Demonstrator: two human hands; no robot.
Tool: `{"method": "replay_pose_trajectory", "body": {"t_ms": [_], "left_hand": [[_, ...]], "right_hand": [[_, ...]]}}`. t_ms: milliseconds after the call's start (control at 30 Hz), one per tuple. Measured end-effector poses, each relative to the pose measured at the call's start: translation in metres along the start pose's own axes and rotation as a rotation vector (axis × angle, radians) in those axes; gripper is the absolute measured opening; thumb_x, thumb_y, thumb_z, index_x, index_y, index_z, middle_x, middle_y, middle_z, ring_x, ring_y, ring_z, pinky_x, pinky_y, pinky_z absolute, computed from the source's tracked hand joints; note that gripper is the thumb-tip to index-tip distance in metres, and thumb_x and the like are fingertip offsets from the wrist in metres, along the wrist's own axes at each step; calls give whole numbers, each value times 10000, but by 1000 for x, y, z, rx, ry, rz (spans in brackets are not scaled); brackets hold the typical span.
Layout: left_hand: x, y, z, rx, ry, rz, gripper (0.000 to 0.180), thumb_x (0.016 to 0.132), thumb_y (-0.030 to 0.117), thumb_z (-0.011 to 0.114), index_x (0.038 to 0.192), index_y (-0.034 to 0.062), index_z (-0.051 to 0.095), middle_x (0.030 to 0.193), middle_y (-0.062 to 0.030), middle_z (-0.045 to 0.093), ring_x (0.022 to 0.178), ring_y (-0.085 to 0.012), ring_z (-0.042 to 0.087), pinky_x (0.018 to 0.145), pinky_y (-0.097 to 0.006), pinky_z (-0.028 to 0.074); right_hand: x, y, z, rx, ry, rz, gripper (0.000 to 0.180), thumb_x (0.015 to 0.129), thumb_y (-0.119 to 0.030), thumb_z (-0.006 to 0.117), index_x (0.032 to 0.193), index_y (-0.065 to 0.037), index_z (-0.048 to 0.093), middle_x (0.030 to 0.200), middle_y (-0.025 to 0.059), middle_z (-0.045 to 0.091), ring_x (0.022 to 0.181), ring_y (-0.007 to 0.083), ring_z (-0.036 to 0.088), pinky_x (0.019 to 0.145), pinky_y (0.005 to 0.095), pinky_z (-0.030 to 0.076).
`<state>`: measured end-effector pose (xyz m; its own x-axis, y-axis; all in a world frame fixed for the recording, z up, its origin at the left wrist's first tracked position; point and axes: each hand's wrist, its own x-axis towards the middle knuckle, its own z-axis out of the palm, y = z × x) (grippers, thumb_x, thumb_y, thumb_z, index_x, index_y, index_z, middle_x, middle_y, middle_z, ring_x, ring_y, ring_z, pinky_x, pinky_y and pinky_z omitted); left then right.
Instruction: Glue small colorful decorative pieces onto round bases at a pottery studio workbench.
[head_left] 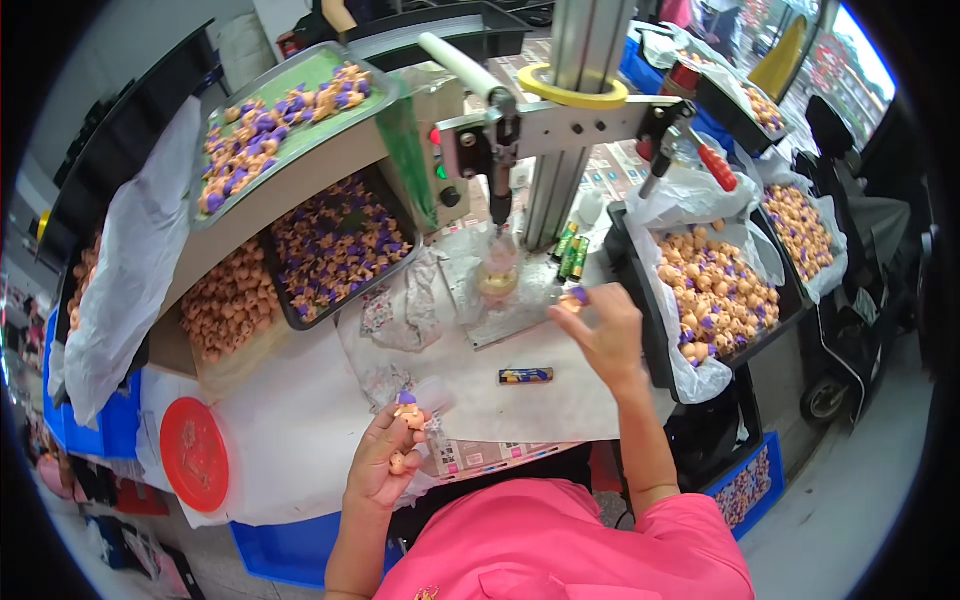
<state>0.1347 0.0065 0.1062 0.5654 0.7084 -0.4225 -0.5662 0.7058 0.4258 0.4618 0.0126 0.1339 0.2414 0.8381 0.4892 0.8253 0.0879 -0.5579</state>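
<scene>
My left hand [378, 462] is closed around small peach-coloured toy figure pieces [409, 414], one with a purple top, above the table's near part. A round peach piece [398, 463] shows lower in the same fingers. To the right, my right hand [614, 342] pinches a small peach-and-purple figure piece [574, 297] between thumb and fingertips. That hand is beside the bench press [502, 150], whose tip points down at a clear, roundish fixture [498, 280]. A dark, battery-like cylinder [526, 376] lies on the white table cover between my hands.
At the right stands a lined black bin [640, 300] of round peach pieces. On the left are a raised metal tray [375, 100], a black tray [408, 262] of purple-and-peach pieces and a red plate [194, 455]. Several green cylinders [570, 254] lie by the press column.
</scene>
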Motion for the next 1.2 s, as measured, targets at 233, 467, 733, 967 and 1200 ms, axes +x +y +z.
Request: {"method": "replay_pose_trajectory", "body": {"t_ms": [233,467,733,967,1200], "left_hand": [[36,-10,37,204,25,47,226,909,73,589,1128,83,533,1012,-64,617,891,-126,651,532,-189,540],[54,-42,83,272,-46,16,211,920,69,572,1126,87,532,1004,-55,604,860,-107,637,515,-171,537],[65,-78,102,250,-4,-35,210,922,80,575,1129,92,538,1010,-47,607,842,-110,633,500,-141,494],[74,-93,108,251,11,-47,201,923,89,578,1120,87,539,1005,-52,604,834,-111,629,485,-136,477],[89,-103,121,288,46,-57,196,927,76,569,1120,80,538,987,-49,604,786,-87,609,441,-120,411]], "right_hand": [[-19,77,-135,-365,340,362,247,756,-144,734,932,7,651,781,109,608,650,201,576,605,312,454],[-44,101,-169,-324,282,360,260,733,-132,728,934,19,661,768,94,580,623,169,568,574,294,453],[-52,107,-191,-28,239,357,241,757,-88,723,963,18,658,778,19,502,663,104,473,581,235,393],[-56,117,-188,280,157,345,256,798,-196,742,928,8,661,742,12,495,643,92,462,569,236,380],[-59,136,-193,245,39,382,264,821,-198,720,951,22,653,823,22,542,762,85,483,666,229,403]]}}
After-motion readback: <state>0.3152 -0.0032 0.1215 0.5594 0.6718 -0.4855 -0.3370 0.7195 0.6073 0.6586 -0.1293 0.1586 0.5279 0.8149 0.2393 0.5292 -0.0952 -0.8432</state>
